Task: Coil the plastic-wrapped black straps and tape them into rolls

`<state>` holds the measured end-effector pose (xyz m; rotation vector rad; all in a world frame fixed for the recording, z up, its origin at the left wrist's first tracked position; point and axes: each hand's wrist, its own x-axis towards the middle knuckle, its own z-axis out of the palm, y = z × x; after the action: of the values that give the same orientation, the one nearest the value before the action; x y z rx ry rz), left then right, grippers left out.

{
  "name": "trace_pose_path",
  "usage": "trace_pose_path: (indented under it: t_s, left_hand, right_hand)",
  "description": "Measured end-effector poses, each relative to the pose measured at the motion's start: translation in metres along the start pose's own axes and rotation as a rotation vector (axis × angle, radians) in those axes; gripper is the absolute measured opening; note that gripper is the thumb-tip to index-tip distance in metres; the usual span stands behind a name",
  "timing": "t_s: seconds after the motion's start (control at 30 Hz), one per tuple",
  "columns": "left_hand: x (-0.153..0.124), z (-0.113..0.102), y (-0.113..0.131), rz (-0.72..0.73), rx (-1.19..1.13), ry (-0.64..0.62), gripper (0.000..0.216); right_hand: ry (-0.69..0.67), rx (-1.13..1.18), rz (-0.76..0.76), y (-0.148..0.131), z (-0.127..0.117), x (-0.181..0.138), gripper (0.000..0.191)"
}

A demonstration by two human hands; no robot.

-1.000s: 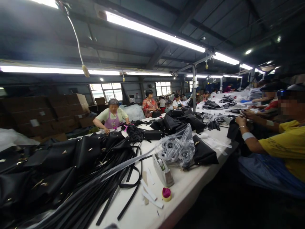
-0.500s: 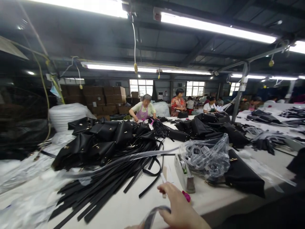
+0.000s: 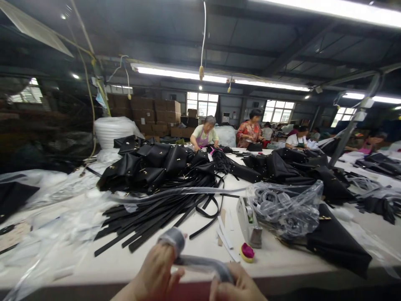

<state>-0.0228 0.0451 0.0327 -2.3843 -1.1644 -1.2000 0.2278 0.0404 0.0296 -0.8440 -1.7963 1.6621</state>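
A grey strap in clear plastic (image 3: 205, 262) runs between my two hands near the table's front edge. My left hand (image 3: 158, 265) is closed on it, with a turn of the strap wound about the fingers. The strap's other end bends down into my right hand (image 3: 239, 284), whose fingers pinch it. Beyond my hands lie many flat black straps (image 3: 140, 225), fanned out. A tape dispenser (image 3: 250, 223) stands to the right, with a magenta pincushion (image 3: 247, 252) in front of it. White paper strips (image 3: 227, 236) lie left of the dispenser.
Black bags (image 3: 169, 161) are heaped behind the straps. A plastic bag of coiled grey straps (image 3: 283, 209) sits right, beside a black bag (image 3: 338, 240). Crumpled clear plastic (image 3: 59, 234) covers the left. Co-workers (image 3: 205, 133) work across the table. A metal post (image 3: 352, 121) rises at right.
My left hand has come up into view with the strap wound on it. My right hand has moved lower and pinches the strap. The view has swung left.
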Motion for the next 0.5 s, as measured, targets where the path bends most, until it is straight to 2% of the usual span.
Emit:
trace_pose_path:
  t_s: [0.03, 0.07, 0.1, 0.17, 0.23, 0.27, 0.3, 0.37, 0.43, 0.5]
  left_hand:
    - [-0.004, 0.003, 0.007, -0.009, -0.019, -0.122, 0.036]
    - [-0.006, 0.006, 0.016, -0.077, -0.096, -0.249, 0.044]
    - [-0.005, 0.007, 0.026, -0.211, -0.223, -0.381, 0.051]
    - [0.002, 0.005, 0.045, -0.584, -0.597, -0.61, 0.064]
    - [0.013, 0.0, 0.057, -0.928, -0.997, -0.698, 0.068]
    - [0.018, -0.002, 0.058, -1.053, -1.162, -0.679, 0.069]
    - [0.023, -0.005, 0.058, -1.138, -1.295, -0.635, 0.068]
    - [0.032, -0.012, 0.054, -1.234, -1.497, -0.53, 0.065]
    - [0.044, -0.02, 0.047, -1.269, -1.643, -0.406, 0.063]
    - [0.057, -0.029, 0.038, -1.235, -1.708, -0.219, 0.058]
  right_hand:
    - [0.042, -0.024, 0.025, -0.001, -0.011, 0.002, 0.051]
    - [0.12, -0.09, 0.035, -0.002, -0.02, 0.005, 0.049]
    - [0.222, -0.194, 0.023, -0.003, -0.026, 0.007, 0.043]
    - [0.386, -0.44, -0.067, -0.006, -0.03, 0.011, 0.033]
    - [0.346, -0.559, -0.157, -0.006, -0.022, 0.012, 0.059]
    - [0.276, -0.555, -0.17, -0.005, -0.016, 0.013, 0.068]
    - [0.221, -0.528, -0.163, -0.003, -0.009, 0.015, 0.07]
    - [0.239, -0.469, -0.136, 0.006, 0.004, 0.022, 0.056]
    - [0.297, -0.417, -0.092, 0.016, 0.014, 0.031, 0.034]
    - [0.208, -0.333, -0.012, 0.024, 0.022, 0.036, 0.03]
